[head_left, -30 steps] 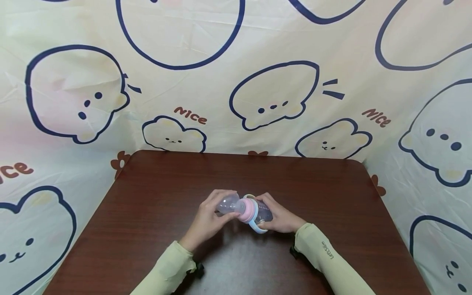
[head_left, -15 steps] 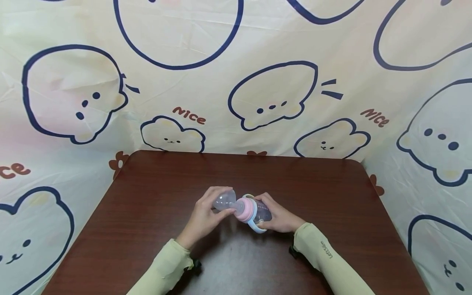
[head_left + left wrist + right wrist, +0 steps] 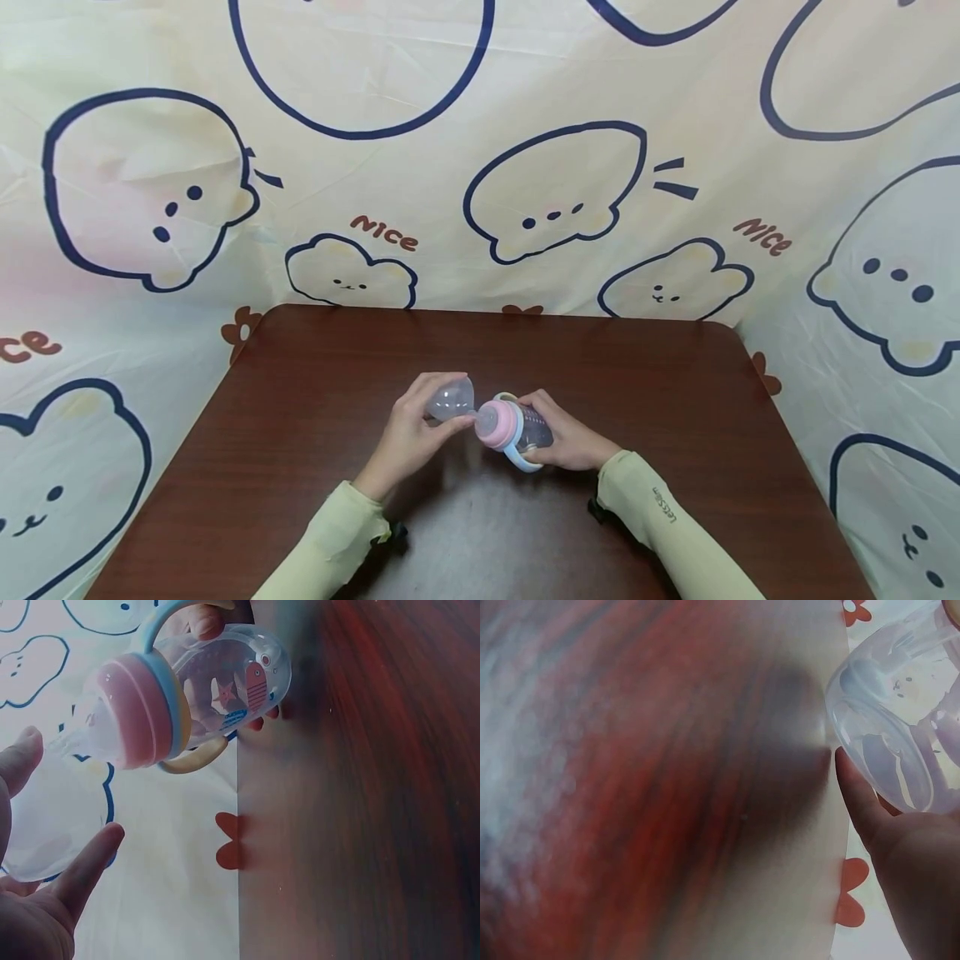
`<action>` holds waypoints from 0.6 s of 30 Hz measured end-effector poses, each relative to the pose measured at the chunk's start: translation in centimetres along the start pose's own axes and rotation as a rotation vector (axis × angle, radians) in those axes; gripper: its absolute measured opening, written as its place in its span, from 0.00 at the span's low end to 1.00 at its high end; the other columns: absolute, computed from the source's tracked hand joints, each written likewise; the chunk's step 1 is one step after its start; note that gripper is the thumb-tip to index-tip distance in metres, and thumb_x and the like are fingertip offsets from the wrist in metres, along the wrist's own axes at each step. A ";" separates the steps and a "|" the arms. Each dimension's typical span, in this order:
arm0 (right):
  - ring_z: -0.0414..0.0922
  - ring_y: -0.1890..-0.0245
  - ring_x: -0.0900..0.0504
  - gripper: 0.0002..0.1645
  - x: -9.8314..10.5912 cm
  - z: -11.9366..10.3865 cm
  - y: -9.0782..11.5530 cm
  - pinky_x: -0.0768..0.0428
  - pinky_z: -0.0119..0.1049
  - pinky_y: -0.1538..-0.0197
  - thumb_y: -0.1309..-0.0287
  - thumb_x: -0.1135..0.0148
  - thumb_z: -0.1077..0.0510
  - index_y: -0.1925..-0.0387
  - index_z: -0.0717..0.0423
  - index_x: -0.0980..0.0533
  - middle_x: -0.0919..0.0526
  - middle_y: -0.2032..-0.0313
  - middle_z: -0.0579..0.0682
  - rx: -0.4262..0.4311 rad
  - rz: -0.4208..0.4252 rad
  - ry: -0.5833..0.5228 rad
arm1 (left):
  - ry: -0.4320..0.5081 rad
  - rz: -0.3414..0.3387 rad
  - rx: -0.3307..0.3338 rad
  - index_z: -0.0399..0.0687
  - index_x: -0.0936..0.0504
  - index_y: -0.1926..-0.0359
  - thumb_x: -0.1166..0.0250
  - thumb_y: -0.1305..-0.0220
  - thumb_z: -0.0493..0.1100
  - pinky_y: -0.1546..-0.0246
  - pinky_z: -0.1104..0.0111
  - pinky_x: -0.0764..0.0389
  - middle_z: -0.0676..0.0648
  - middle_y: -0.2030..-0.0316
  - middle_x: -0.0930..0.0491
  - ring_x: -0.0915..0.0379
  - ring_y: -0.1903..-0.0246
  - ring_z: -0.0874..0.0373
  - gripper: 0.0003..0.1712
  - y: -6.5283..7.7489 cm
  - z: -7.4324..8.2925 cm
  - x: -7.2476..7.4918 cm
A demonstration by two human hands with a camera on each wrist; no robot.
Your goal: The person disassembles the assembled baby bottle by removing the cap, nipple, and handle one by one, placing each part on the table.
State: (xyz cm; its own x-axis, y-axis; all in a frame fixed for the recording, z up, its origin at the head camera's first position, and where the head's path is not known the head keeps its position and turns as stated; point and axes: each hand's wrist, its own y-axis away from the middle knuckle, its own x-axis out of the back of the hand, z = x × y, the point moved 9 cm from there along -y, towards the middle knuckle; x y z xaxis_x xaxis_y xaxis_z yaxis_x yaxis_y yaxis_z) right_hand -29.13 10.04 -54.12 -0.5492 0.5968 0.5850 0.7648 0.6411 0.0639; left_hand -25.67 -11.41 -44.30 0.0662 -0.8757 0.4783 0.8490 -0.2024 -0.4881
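Over the table's middle, my left hand (image 3: pixel 405 437) holds a clear domed cap (image 3: pixel 452 398) between thumb and fingers. My right hand (image 3: pixel 573 437) grips a baby bottle (image 3: pixel 536 428) around its clear body, tilted with its top toward the left hand. The bottle has a pink collar (image 3: pixel 135 712), a clear teat (image 3: pixel 96 736) and a ring with two curved handles (image 3: pixel 196 759), one pale blue and one yellowish. In the left wrist view the teat's tip overlaps the cap (image 3: pixel 52 817). Printed sea creatures show on the body. The right wrist view shows the bottle's rounded base (image 3: pixel 877 727).
A dark brown wooden table (image 3: pixel 337 358) with rounded far corners lies under both hands. Pale cloth (image 3: pixel 555 92) printed with blue-outlined cartoon animals hangs behind it and along both sides. Both forearms wear light sleeves (image 3: pixel 667 517).
My left hand has moved left and slightly away from me with the cap, drawing it off the teat, which shows more now. The right hand and bottle have stayed nearly still.
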 end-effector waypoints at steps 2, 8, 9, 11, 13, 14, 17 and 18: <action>0.45 0.38 0.33 0.45 0.0 0.0 0.0 0.28 0.44 0.39 0.47 0.23 0.56 0.31 0.41 0.37 0.35 0.39 0.44 -0.004 0.001 -0.002 | 0.001 0.009 0.002 0.59 0.20 0.36 0.18 0.47 0.44 0.54 0.61 0.14 0.53 0.44 0.20 0.20 0.49 0.56 0.36 -0.1 -0.2 0.2; 0.45 0.38 0.33 0.45 0.0 0.0 0.0 0.28 0.44 0.40 0.47 0.23 0.57 0.31 0.41 0.37 0.35 0.39 0.44 -0.007 0.001 -0.006 | 0.014 0.022 0.041 0.61 0.21 0.36 0.18 0.46 0.44 0.54 0.58 0.13 0.52 0.44 0.21 0.21 0.49 0.55 0.36 -0.4 -1.1 0.9; 0.45 0.38 0.33 0.45 -0.1 0.0 0.0 0.28 0.44 0.40 0.46 0.23 0.56 0.31 0.40 0.37 0.35 0.39 0.44 -0.008 0.000 -0.006 | 0.013 0.021 0.053 0.63 0.21 0.36 0.18 0.46 0.44 0.53 0.57 0.13 0.52 0.44 0.21 0.21 0.49 0.55 0.36 -0.4 -1.3 1.0; 0.45 0.38 0.33 0.45 -0.1 0.1 0.0 0.28 0.44 0.40 0.46 0.23 0.56 0.31 0.40 0.37 0.35 0.38 0.44 -0.007 -0.001 -0.008 | 0.011 0.019 0.073 0.66 0.22 0.35 0.19 0.45 0.45 0.53 0.55 0.13 0.52 0.43 0.21 0.22 0.48 0.54 0.36 -0.5 -1.6 1.3; 0.45 0.38 0.33 0.45 -0.1 0.0 0.0 0.28 0.44 0.40 0.46 0.24 0.57 0.31 0.40 0.37 0.35 0.38 0.44 -0.004 0.000 -0.008 | 0.005 0.019 0.094 0.66 0.22 0.35 0.19 0.44 0.45 0.52 0.54 0.13 0.52 0.43 0.22 0.22 0.48 0.53 0.36 -0.6 -2.1 1.6; 0.45 0.38 0.33 0.45 -0.1 0.0 0.0 0.28 0.44 0.40 0.47 0.24 0.57 0.31 0.40 0.36 0.35 0.38 0.44 -0.003 0.001 -0.007 | -0.002 0.020 0.103 0.66 0.22 0.35 0.19 0.44 0.45 0.52 0.54 0.13 0.52 0.43 0.22 0.22 0.48 0.53 0.36 -0.8 -2.3 1.8; 0.45 0.38 0.32 0.45 -0.1 0.0 0.1 0.28 0.43 0.40 0.47 0.24 0.57 0.32 0.41 0.36 0.35 0.39 0.43 0.004 0.006 -0.001 | -0.010 0.033 0.122 0.64 0.22 0.35 0.19 0.44 0.45 0.52 0.52 0.13 0.50 0.43 0.22 0.22 0.47 0.51 0.36 -1.1 -3.0 2.3; 0.45 0.38 0.32 0.45 -0.1 0.0 0.1 0.28 0.43 0.40 0.47 0.24 0.57 0.32 0.41 0.36 0.35 0.39 0.43 0.003 0.006 0.000 | -0.014 0.038 0.131 0.63 0.22 0.35 0.19 0.44 0.45 0.52 0.51 0.13 0.50 0.42 0.22 0.22 0.47 0.51 0.36 -1.1 -3.3 2.5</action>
State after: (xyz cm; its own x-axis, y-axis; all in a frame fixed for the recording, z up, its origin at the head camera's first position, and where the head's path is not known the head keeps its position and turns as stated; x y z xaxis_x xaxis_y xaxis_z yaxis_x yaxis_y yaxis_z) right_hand -29.03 10.05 -54.16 -0.5444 0.6004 0.5858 0.7672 0.6388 0.0583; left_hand -28.20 -14.83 -44.96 0.1058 -0.8753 0.4719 0.9071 -0.1096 -0.4065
